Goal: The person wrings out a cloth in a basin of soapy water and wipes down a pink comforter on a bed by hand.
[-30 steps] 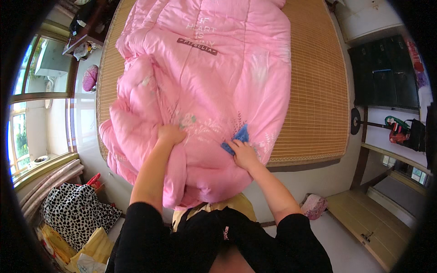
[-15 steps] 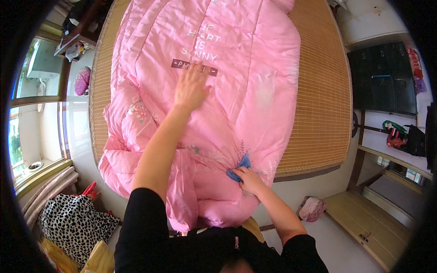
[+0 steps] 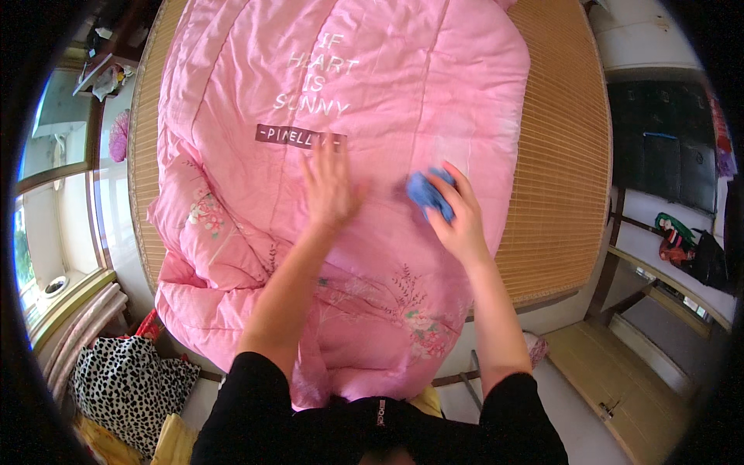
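Note:
A pink quilt [image 3: 372,101] with white lettering, a dark printed label and flower patterns covers much of the bed. My left hand [image 3: 332,184] lies over the quilt just below the label, fingers spread and holding nothing. To its right, my right hand [image 3: 461,213] grips a crumpled blue cloth [image 3: 428,194], its fingers wrapped round the top. The cloth is over the right half of the quilt, beside a pale patch; whether it touches the surface I cannot tell. Nearer to me, the quilt is bunched in folds on the left.
A woven bamboo mat [image 3: 566,178] shows on the bed around the quilt. At the lower left, a black-and-white spotted cloth [image 3: 128,387] lies beside rolled fabric [image 3: 85,333]. A wooden board [image 3: 612,372] and dark cabinet [image 3: 666,147] stand on the right.
My right hand has carried the blue cloth from the quilt's near edge farther up and slightly right. My left hand has stayed near the label, moving slightly nearer to me.

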A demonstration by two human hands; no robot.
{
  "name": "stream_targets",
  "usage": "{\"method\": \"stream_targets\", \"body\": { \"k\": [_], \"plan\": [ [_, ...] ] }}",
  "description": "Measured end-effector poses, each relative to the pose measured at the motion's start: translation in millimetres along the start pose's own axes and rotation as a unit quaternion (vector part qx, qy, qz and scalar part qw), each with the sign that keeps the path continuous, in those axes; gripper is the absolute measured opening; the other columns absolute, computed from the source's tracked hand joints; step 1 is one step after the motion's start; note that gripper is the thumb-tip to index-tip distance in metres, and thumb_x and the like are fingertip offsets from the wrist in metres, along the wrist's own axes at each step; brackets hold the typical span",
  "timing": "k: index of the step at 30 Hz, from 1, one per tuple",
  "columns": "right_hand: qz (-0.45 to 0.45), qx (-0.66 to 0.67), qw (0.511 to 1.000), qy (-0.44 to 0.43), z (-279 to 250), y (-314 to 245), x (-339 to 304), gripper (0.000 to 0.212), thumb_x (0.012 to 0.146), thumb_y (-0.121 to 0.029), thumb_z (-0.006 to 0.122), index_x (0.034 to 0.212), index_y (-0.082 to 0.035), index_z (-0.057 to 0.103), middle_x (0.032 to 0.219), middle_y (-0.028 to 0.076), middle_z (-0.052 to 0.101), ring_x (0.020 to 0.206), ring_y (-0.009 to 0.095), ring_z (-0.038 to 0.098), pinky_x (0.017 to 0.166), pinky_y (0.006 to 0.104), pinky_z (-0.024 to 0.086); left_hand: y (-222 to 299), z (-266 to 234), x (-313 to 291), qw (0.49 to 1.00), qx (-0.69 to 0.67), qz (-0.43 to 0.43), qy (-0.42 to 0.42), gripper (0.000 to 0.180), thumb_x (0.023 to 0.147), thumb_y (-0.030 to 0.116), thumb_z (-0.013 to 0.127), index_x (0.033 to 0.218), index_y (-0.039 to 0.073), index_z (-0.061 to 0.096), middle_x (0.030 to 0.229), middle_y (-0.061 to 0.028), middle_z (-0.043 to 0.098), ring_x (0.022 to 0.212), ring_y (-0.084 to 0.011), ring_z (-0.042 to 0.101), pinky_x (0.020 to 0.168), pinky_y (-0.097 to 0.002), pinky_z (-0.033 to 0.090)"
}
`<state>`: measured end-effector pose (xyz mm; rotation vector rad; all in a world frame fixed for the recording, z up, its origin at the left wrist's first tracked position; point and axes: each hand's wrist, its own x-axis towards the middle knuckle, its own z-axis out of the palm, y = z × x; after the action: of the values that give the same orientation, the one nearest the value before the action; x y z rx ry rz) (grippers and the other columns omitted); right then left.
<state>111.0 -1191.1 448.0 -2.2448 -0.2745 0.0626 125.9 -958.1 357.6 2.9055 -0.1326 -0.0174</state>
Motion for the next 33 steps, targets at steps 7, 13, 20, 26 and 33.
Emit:
{"method": "stream_targets", "body": {
  "k": [7, 13, 20, 26, 33],
  "plan": [
    [-0.181, -0.116, 0.966, -0.141, 94, 44, -3, 0.042, 0.079, -0.013, 0.065, 0.121, -0.021, 0.066, 0.134, 0.008, 0.051, 0.119, 0.037, 0.048, 0.102, 0.0506, 0.039, 32, 14, -66, 0.985, -0.059, -0.115, -0.115, 0.124, 0.067, 0.066, 0.067, 0.148, -0.007, 0.009, 0.154, -0.0323, 0.007, 0.144, -0.0461, 0.003, 0.114, -0.0598, 0.000],
    [-0.312, -0.176, 0.914, -0.190, 88, 123, 95, 0.011, 0.084, -0.017, 0.058, 0.085, -0.014, 0.068, 0.092, 0.011, 0.065, 0.087, 0.027, 0.062, 0.078, 0.0406, 0.050, 40, 40, -86, 0.979, -0.050, -0.136, -0.141, 0.135, 0.058, 0.072, 0.071, 0.147, -0.009, 0.011, 0.152, -0.0343, 0.008, 0.143, -0.0496, 0.005, 0.112, -0.0633, 0.004],
    [0.056, -0.104, 0.993, 0.024, 81, 120, 118, 0.034, 0.094, -0.019, 0.048, 0.122, -0.002, 0.051, 0.112, 0.020, 0.062, 0.103, 0.036, 0.060, 0.088, 0.0430, 0.048, 35, 51, -74, 0.977, -0.068, -0.142, -0.146, 0.131, 0.062, 0.072, 0.069, 0.147, -0.009, 0.012, 0.153, -0.0333, 0.008, 0.143, -0.0487, 0.006, 0.112, -0.0640, 0.006],
    [-0.374, -0.217, 0.882, -0.187, 119, 105, 81, 0.021, 0.083, -0.014, 0.052, 0.100, -0.008, 0.063, 0.082, 0.007, 0.059, 0.080, 0.027, 0.060, 0.075, 0.0394, 0.052, 29, 63, -76, 0.977, -0.068, -0.144, -0.145, 0.130, 0.062, 0.070, 0.071, 0.147, -0.009, 0.013, 0.153, -0.0331, 0.007, 0.142, -0.0492, 0.005, 0.112, -0.0640, 0.006],
    [-0.097, -0.244, 0.963, 0.063, 104, 108, 129, 0.018, 0.083, -0.022, 0.056, 0.077, -0.005, 0.056, 0.083, 0.022, 0.058, 0.083, 0.039, 0.058, 0.070, 0.0508, 0.045, 28, 55, -72, 0.975, -0.084, -0.137, -0.151, 0.133, 0.061, 0.073, 0.068, 0.146, -0.012, 0.010, 0.154, -0.0327, 0.005, 0.143, -0.0483, 0.004, 0.112, -0.0634, 0.003]
  ]
}}
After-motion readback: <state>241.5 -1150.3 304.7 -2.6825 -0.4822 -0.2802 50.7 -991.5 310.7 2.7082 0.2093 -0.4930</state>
